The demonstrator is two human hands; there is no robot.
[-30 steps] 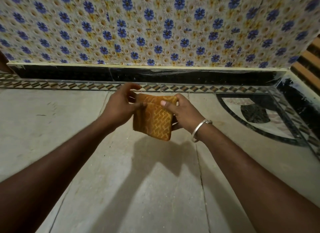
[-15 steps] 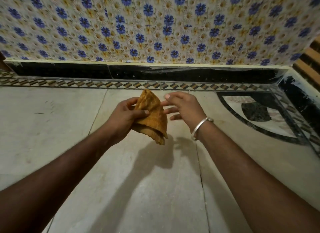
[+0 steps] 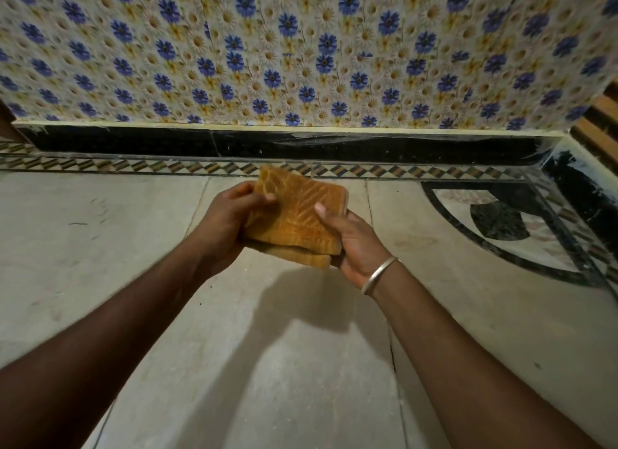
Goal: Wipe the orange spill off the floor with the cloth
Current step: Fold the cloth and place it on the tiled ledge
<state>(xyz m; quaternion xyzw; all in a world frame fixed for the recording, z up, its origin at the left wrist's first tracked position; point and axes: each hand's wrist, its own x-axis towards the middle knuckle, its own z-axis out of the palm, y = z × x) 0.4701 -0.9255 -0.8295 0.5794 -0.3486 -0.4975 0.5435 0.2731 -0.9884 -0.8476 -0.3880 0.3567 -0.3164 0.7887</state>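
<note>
You hold the cloth [image 3: 296, 219] up in the air between both hands, clear of the floor [image 3: 267, 365]. It is an orange-yellow cloth with a raised zigzag weave, folded into a thick pad, with a second folded layer showing under its near edge.

Your left hand [image 3: 224, 224] closes on the cloth's left side: the thumb lies across the top face near the far left corner and the fingers curl in behind and beneath it. Your right hand [image 3: 354, 241] pinches the right side, thumb pressed on the top face and the palm and fingers cupped underneath, so the fingers themselves are mostly hidden by the fabric. Both grips are closed on the cloth, with neither hand spread. A metal bangle [image 3: 379, 275] sits on your right wrist, just back from that grip.

Directly under the grip, the shadow of your hands and the cloth falls on the pale stone floor (the shadow is well apart from the cloth, which confirms it hangs free). Beyond the grip, a patterned border strip [image 3: 100, 165] runs along the floor's far edge, then a black skirting [image 3: 401, 146], then a wall [image 3: 301, 47] covered in blue flowers. To the right of the grip, a dark curved inlay [image 3: 501, 221] is set into the floor. You cannot pick out an orange spill anywhere on the visible floor.
</note>
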